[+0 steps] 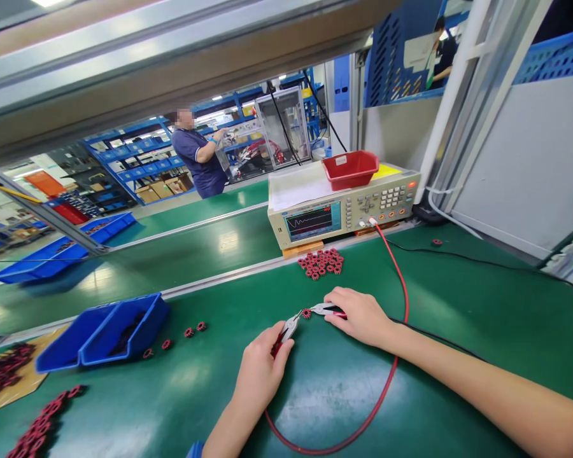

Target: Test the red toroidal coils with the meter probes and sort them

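**Small round red-and-black toothed ring [306, 313] between two clip tips**

Head view: ring lies on the glossy green surface [195, 407], below the instrument and between the two hands. Left hand [262, 362]: grip clenched around a silver metal clip with red handles [291, 326], tip at the ring's left edge. Right hand [360, 315]: grip clasping a second silver metal clip with red trim [322, 309], tip at the ring's right edge. Actual contact with the ring too small to confirm.

Thick red cable [403, 280] runs from the front of a beige box-shaped instrument [344, 207] and loops below the hands to behind the left forearm. Its screen [314, 221] shows a wavy trace. Shallow red plastic tray [351, 178] on top.

Cluster of similar rings [321, 263] just in front of the instrument. Four single rings [189, 332] spaced in a line, left of the left hand, leading to paired blue plastic bins [93, 346].

Background: co-worker in a dark blue shirt [198, 152], standing beyond the surface.
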A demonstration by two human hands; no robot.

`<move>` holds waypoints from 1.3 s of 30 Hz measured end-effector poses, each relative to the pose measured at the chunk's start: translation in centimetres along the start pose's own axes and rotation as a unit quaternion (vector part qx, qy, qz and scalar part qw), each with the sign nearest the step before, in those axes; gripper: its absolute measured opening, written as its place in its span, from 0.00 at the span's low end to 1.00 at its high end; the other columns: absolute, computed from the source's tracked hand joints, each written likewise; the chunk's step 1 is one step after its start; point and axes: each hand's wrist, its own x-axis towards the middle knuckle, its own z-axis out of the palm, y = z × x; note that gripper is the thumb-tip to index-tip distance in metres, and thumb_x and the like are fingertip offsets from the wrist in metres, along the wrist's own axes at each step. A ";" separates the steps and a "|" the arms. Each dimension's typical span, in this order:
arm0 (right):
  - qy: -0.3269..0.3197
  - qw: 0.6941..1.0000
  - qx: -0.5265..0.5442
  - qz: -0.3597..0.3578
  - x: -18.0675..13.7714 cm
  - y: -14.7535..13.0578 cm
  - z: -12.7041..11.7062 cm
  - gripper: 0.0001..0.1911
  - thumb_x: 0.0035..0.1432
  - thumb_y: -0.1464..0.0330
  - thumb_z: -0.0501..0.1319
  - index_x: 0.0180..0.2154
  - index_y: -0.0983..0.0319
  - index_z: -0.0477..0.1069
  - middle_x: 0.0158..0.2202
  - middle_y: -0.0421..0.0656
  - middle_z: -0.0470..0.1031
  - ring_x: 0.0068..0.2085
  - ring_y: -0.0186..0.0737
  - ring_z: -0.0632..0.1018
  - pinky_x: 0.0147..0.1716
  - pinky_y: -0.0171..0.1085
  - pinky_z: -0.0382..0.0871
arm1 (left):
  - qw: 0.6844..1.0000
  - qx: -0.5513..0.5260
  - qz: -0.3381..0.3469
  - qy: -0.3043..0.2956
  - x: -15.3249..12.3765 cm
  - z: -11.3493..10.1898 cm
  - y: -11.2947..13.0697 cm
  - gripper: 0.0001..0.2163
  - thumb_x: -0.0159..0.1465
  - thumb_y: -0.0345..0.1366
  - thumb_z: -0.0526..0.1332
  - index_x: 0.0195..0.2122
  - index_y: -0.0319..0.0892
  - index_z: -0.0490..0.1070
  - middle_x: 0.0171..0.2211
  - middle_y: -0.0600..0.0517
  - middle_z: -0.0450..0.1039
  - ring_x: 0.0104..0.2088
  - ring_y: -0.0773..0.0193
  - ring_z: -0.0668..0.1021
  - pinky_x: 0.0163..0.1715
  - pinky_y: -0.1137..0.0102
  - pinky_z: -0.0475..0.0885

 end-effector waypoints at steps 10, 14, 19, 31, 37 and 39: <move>0.002 1.000 -0.002 -0.003 0.0 -0.1 0.0 0.08 0.58 0.64 0.57 0.39 0.58 0.67 0.37 0.40 0.71 0.39 0.39 0.72 0.32 0.35 0.60 | 0.997 0.061 0.029 0.041 0.1 0.9 0.0 0.14 0.63 0.37 0.54 0.47 0.39 0.69 0.40 0.46 0.76 0.38 0.57 0.78 0.37 0.65 0.73; -0.002 1.000 0.001 0.001 0.0 -0.1 0.0 0.08 0.58 0.64 0.57 0.39 0.59 0.67 0.37 0.41 0.71 0.39 0.39 0.72 0.33 0.35 0.60 | 0.996 0.067 0.033 0.049 0.1 1.1 0.0 0.13 0.63 0.37 0.54 0.47 0.39 0.69 0.40 0.46 0.76 0.38 0.57 0.78 0.37 0.65 0.74; 0.003 1.000 -0.002 -0.004 0.0 -0.1 0.0 0.08 0.58 0.64 0.57 0.39 0.59 0.66 0.37 0.40 0.71 0.39 0.40 0.72 0.33 0.35 0.61 | 0.996 0.063 0.035 0.052 0.2 1.1 0.2 0.14 0.63 0.38 0.54 0.47 0.39 0.68 0.38 0.46 0.76 0.36 0.58 0.78 0.35 0.66 0.74; 0.003 1.000 -0.002 -0.003 0.0 -0.1 0.0 0.08 0.58 0.64 0.57 0.39 0.59 0.66 0.37 0.40 0.71 0.39 0.39 0.72 0.33 0.35 0.60 | 0.996 0.064 0.035 0.053 0.3 1.0 0.4 0.13 0.64 0.38 0.54 0.47 0.40 0.68 0.38 0.47 0.76 0.35 0.59 0.78 0.35 0.67 0.73; -0.003 1.000 -0.002 0.001 0.0 -0.1 0.0 0.08 0.57 0.64 0.57 0.39 0.59 0.67 0.37 0.40 0.70 0.39 0.39 0.71 0.33 0.35 0.61 | 0.996 0.063 0.041 0.057 0.2 1.1 0.3 0.13 0.64 0.38 0.53 0.47 0.40 0.68 0.39 0.47 0.76 0.36 0.59 0.78 0.35 0.67 0.73; -0.005 1.000 0.000 0.003 0.0 -0.2 -0.1 0.08 0.57 0.64 0.57 0.39 0.59 0.67 0.37 0.40 0.70 0.39 0.39 0.71 0.33 0.35 0.61 | 0.995 0.065 0.044 0.059 0.2 1.1 0.3 0.13 0.64 0.38 0.53 0.47 0.41 0.68 0.39 0.47 0.76 0.36 0.58 0.78 0.35 0.67 0.74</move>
